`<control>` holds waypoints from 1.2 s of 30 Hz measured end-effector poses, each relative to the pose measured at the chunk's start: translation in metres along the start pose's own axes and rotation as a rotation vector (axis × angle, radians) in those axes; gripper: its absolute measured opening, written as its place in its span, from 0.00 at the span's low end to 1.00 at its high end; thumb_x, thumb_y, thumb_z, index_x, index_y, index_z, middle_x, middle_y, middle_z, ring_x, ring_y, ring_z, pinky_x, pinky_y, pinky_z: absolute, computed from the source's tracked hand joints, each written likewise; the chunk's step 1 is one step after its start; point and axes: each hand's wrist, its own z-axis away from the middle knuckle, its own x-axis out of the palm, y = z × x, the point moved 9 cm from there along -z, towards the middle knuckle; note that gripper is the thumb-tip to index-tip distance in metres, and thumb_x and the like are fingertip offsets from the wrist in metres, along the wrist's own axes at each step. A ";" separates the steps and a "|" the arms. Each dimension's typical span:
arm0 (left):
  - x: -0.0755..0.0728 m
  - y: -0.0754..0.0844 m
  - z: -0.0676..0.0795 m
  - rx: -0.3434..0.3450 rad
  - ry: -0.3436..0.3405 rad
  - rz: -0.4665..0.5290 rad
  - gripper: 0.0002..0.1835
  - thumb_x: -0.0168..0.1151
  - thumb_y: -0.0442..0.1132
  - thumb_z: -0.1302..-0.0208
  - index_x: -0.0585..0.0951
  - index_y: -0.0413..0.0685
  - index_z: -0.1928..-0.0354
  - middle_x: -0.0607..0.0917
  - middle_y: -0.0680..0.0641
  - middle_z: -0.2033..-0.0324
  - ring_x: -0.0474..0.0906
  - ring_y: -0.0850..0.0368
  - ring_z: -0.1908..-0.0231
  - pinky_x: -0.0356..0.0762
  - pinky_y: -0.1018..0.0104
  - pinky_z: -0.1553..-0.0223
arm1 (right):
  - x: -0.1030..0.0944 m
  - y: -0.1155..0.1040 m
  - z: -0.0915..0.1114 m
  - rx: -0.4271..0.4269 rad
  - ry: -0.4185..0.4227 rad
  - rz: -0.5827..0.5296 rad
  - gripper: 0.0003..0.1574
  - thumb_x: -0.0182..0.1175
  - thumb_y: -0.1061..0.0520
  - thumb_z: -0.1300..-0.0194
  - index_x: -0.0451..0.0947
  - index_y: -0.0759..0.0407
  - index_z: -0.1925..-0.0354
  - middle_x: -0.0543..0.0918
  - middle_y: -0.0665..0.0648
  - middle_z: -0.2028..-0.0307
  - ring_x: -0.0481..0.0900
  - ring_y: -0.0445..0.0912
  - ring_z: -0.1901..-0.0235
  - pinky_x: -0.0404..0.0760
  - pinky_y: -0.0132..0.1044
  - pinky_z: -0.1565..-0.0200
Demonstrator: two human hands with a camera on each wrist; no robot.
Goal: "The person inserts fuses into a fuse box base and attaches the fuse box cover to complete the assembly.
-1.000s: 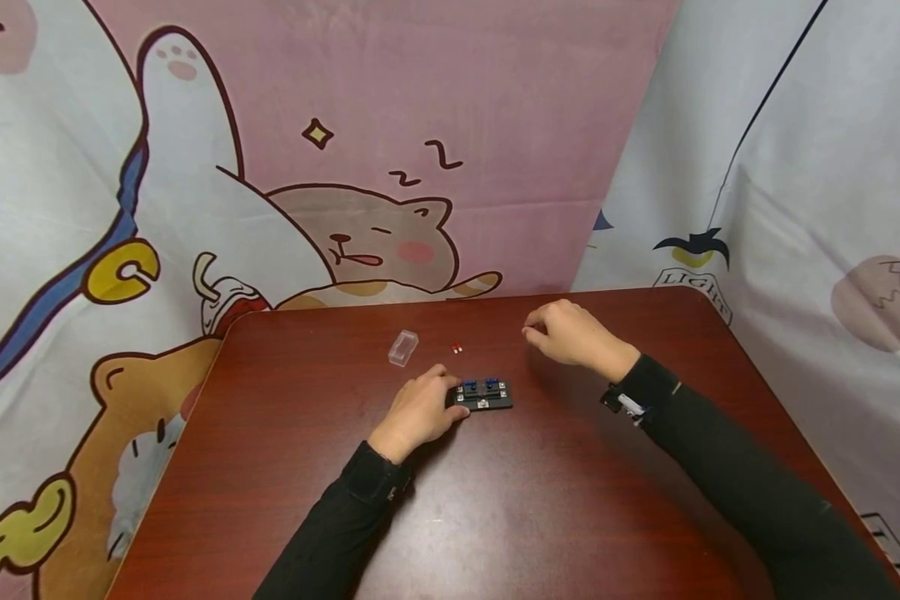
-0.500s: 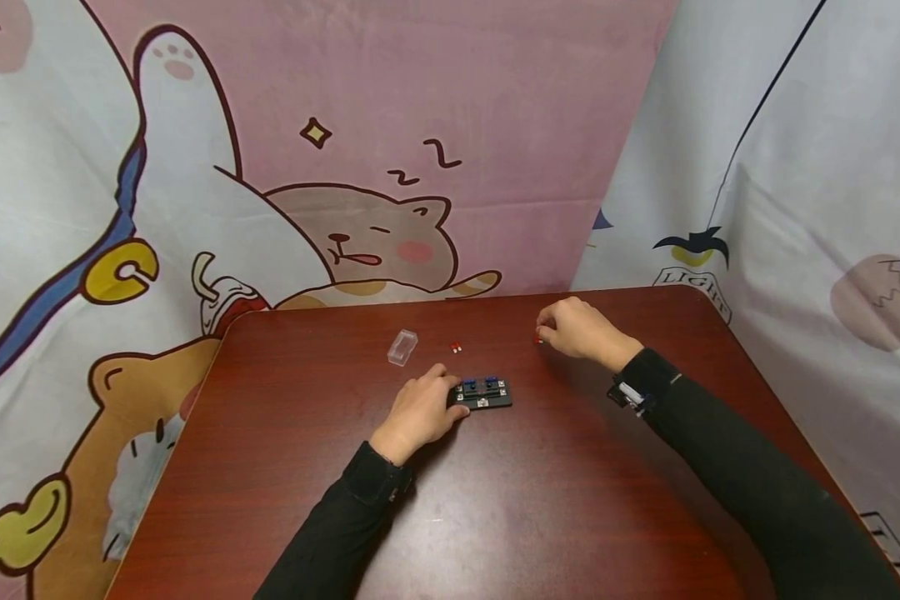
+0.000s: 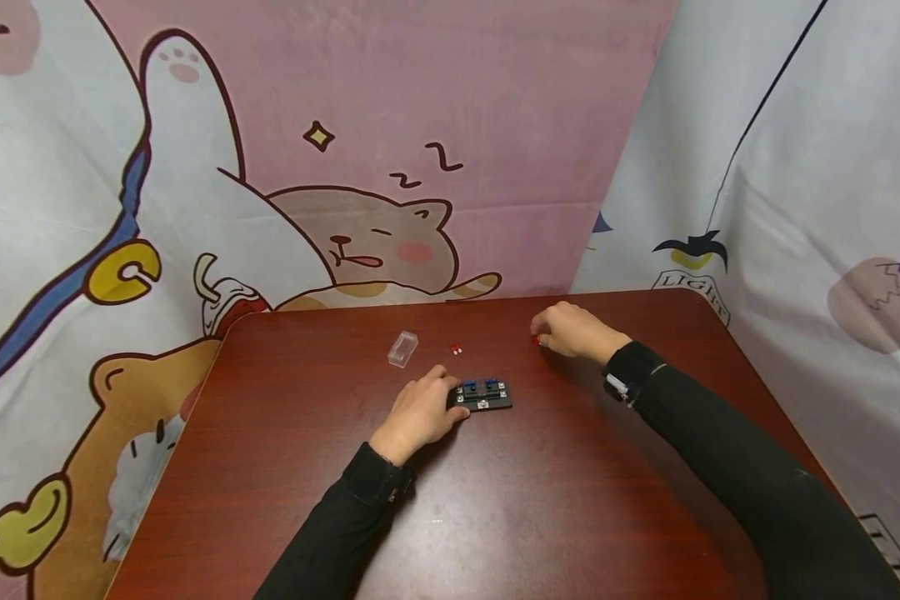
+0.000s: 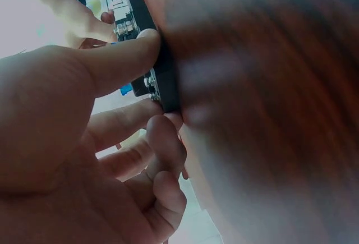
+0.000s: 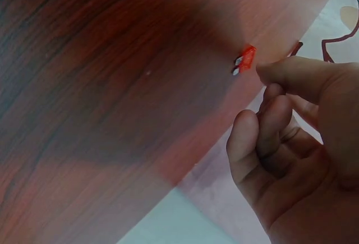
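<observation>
My left hand (image 3: 418, 415) grips the left end of a black fuse block (image 3: 487, 400), thumb on the near edge and fingers at the far side and end. Blue blade fuses and metal terminals show on the block (image 4: 162, 70), which lies flat on the table. In the right wrist view, a red blade fuse (image 5: 247, 58) with two metal prongs lies on the table just off the thumb tip. My right hand (image 3: 573, 331) is over it with loosely bent fingers, apparently holding nothing. A second red blade fuse (image 3: 456, 348) lies behind the block.
A small clear plastic box (image 3: 402, 349) stands behind and left of the block. The dark red wooden table (image 3: 555, 500) ends at a printed cloth backdrop (image 3: 517, 167) at the back and right. A strapped device (image 3: 617, 386) sits on my right wrist.
My right hand has moved slightly right, then a little back left; the red fuse by its fingertips has come into view. The left hand and fuse block have stayed in place.
</observation>
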 end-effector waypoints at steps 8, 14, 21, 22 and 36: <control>0.001 0.000 -0.001 0.005 -0.001 -0.003 0.30 0.76 0.55 0.28 0.85 0.50 0.30 0.83 0.47 0.41 0.83 0.48 0.53 0.83 0.47 0.45 | 0.006 0.001 -0.008 -0.046 -0.006 0.030 0.12 0.67 0.59 0.23 0.92 0.56 0.46 0.93 0.60 0.45 0.88 0.58 0.43 0.85 0.60 0.38; 0.001 -0.001 -0.001 0.004 -0.005 -0.005 0.30 0.76 0.55 0.27 0.84 0.51 0.30 0.83 0.47 0.40 0.84 0.47 0.52 0.83 0.47 0.44 | 0.006 0.000 -0.011 -0.058 0.001 0.055 0.09 0.69 0.59 0.25 0.92 0.56 0.50 0.93 0.58 0.49 0.88 0.56 0.48 0.86 0.58 0.40; 0.000 0.000 0.000 0.006 -0.005 0.002 0.30 0.76 0.55 0.28 0.85 0.51 0.30 0.83 0.47 0.41 0.83 0.48 0.53 0.83 0.48 0.45 | 0.008 -0.003 -0.013 -0.057 -0.015 0.043 0.12 0.68 0.60 0.24 0.92 0.58 0.47 0.93 0.60 0.45 0.88 0.57 0.43 0.85 0.59 0.37; 0.000 0.000 0.000 0.006 -0.006 0.005 0.30 0.76 0.55 0.28 0.84 0.51 0.30 0.83 0.47 0.41 0.83 0.48 0.53 0.82 0.48 0.44 | 0.008 -0.003 -0.013 -0.055 -0.018 0.041 0.12 0.68 0.60 0.24 0.92 0.58 0.46 0.93 0.60 0.45 0.89 0.57 0.42 0.85 0.59 0.37; 0.001 -0.001 -0.001 0.001 -0.007 0.010 0.29 0.76 0.54 0.28 0.85 0.51 0.30 0.83 0.48 0.43 0.81 0.50 0.55 0.82 0.49 0.45 | 0.007 -0.005 -0.012 -0.074 0.023 0.036 0.14 0.69 0.59 0.24 0.93 0.60 0.45 0.94 0.61 0.46 0.91 0.58 0.42 0.87 0.58 0.38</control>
